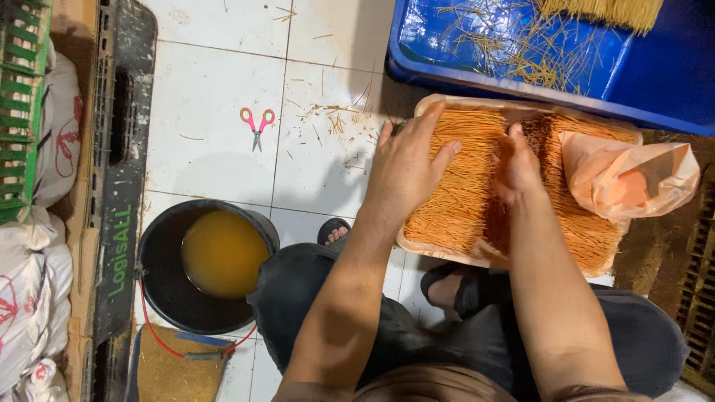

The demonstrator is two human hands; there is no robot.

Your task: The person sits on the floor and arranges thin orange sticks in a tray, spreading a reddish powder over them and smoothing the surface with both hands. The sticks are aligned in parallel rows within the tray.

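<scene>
A thick slab of thin orange sticks (462, 201) lies in an orange plastic bag (629, 179) on the floor in front of my knees. My left hand (406, 175) rests flat on the left part of the sticks, fingers spread toward the bag's top edge. My right hand (515, 167) presses into the middle of the slab with fingers curled down among the sticks. The bag's loose mouth bunches up at the right. Neither hand has lifted anything.
A blue tub (640, 74) with scattered sticks stands at the top right. Pink-handled scissors (257, 126) lie on the white tile floor. A black bucket (160, 286) of yellow-orange liquid sits at the left, beside a black pallet (119, 186) and white sacks (30, 298).
</scene>
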